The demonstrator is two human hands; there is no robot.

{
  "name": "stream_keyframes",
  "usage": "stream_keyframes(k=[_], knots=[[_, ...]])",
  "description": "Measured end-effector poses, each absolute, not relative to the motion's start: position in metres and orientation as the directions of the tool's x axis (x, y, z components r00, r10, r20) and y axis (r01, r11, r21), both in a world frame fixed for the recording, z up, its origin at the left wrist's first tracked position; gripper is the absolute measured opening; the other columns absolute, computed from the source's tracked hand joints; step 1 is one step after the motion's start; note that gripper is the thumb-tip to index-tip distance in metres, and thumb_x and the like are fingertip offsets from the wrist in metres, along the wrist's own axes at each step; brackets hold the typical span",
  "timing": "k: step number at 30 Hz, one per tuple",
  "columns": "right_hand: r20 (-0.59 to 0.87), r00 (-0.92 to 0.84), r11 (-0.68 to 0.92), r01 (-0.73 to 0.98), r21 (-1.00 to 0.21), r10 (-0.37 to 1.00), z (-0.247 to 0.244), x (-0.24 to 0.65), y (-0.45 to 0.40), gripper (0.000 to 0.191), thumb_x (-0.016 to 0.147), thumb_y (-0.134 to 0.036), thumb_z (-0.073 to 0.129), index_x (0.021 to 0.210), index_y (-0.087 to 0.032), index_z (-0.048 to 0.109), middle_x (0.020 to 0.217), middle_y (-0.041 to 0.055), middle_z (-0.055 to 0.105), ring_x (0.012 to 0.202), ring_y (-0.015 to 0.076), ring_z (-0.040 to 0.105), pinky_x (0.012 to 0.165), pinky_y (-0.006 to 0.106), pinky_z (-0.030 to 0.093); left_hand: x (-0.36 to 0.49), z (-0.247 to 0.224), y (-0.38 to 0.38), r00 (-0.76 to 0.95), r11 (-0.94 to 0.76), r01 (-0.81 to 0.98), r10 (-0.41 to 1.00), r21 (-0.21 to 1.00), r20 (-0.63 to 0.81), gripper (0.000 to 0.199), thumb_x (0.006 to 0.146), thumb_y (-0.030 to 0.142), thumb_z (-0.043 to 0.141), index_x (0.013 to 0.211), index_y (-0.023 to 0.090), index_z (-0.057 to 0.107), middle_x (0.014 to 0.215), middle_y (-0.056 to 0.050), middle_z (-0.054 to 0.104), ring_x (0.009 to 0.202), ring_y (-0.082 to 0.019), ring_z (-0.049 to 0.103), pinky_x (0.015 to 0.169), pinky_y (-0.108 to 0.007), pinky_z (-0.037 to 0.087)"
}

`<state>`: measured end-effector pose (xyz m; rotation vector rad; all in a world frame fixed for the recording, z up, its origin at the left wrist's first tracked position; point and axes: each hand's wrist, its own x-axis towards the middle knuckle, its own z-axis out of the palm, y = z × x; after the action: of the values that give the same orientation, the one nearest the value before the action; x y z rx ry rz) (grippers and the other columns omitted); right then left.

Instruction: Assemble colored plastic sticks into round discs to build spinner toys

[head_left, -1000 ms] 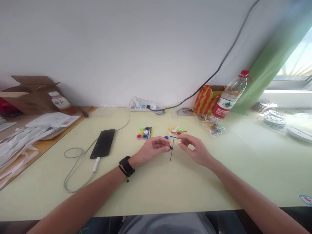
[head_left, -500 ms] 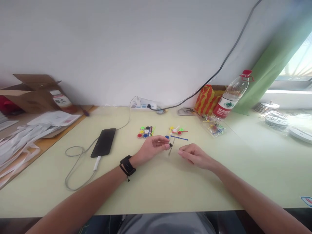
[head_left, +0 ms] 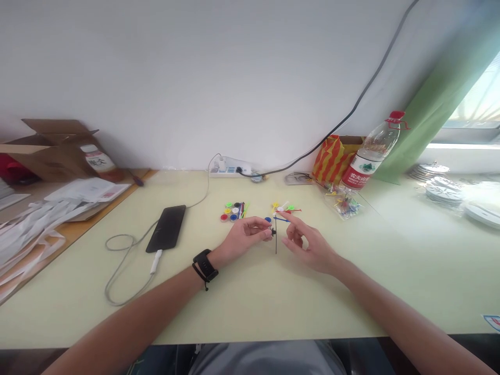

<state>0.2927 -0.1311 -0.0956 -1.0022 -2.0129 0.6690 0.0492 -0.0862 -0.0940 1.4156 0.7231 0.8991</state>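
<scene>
My left hand (head_left: 252,233) pinches a small black piece with a thin dark bar (head_left: 276,243) across its end; the bar stands nearly in line with my view. To the right, my right hand (head_left: 312,247) has its index finger stretched toward the bar's upper end, the other fingers curled and apart from it. Whether the fingertip touches the bar I cannot tell. Just behind the hands lies a blue round piece (head_left: 267,220). A blue stick (head_left: 282,219) lies partly hidden by my right index finger. Beyond it is a red stick (head_left: 296,210).
Several coloured discs (head_left: 227,211) and sticks form a group behind my left hand. A phone (head_left: 166,229) with its cable lies to the left. Along the wall are a power strip (head_left: 230,169), a striped bag (head_left: 327,159), a large bottle (head_left: 367,156) and a bag of small parts (head_left: 347,206).
My right hand has opened from a closed shape, its index finger now extended up and left. The thin bar has turned from slanted to upright. My left hand stays in place.
</scene>
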Motion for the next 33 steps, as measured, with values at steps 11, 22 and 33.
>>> stream_keyframes(k=[11, 22, 33], knots=[[0.484, -0.382, 0.616, 0.503, -0.606, 0.787, -0.0933, 0.2959, -0.1329, 0.065, 0.100, -0.029, 0.054, 0.161, -0.033, 0.032, 0.085, -0.0011, 0.055, 0.062, 0.0136, 0.048, 0.060, 0.027, 0.049, 0.0494, -0.0925, -0.0865, 0.492, -0.049, -0.072, 0.867, 0.996, 0.078, 0.037, 0.083, 0.039, 0.084, 0.107, 0.013, 0.074, 0.098, -0.009, 0.077, 0.086, -0.020, 0.075, 0.086, -0.035, 0.061], [0.502, -0.388, 0.633, 0.532, -0.563, 0.773, -0.0945, 0.2952, -0.1342, 0.067, 0.101, -0.030, 0.053, 0.163, -0.035, 0.026, 0.085, -0.0016, 0.057, 0.061, 0.0137, 0.049, 0.063, 0.028, 0.051, 0.0500, -0.0910, -0.0873, 0.494, -0.025, -0.064, 0.868, 0.998, 0.053, 0.033, 0.084, 0.038, 0.083, 0.106, 0.014, 0.076, 0.096, -0.008, 0.076, 0.084, -0.020, 0.076, 0.083, -0.033, 0.062], [0.545, -0.410, 0.674, 0.553, -0.489, 0.732, -0.0971, 0.2919, -0.1357, 0.033, 0.103, -0.035, 0.050, 0.134, -0.025, 0.056, 0.091, 0.0025, 0.059, 0.065, 0.0147, 0.048, 0.068, 0.030, 0.046, 0.0508, -0.0915, -0.0864, 0.493, 0.034, -0.069, 0.870, 0.997, 0.004, 0.030, 0.081, 0.037, 0.085, 0.097, 0.013, 0.078, 0.088, -0.008, 0.076, 0.076, -0.018, 0.074, 0.076, -0.029, 0.060]])
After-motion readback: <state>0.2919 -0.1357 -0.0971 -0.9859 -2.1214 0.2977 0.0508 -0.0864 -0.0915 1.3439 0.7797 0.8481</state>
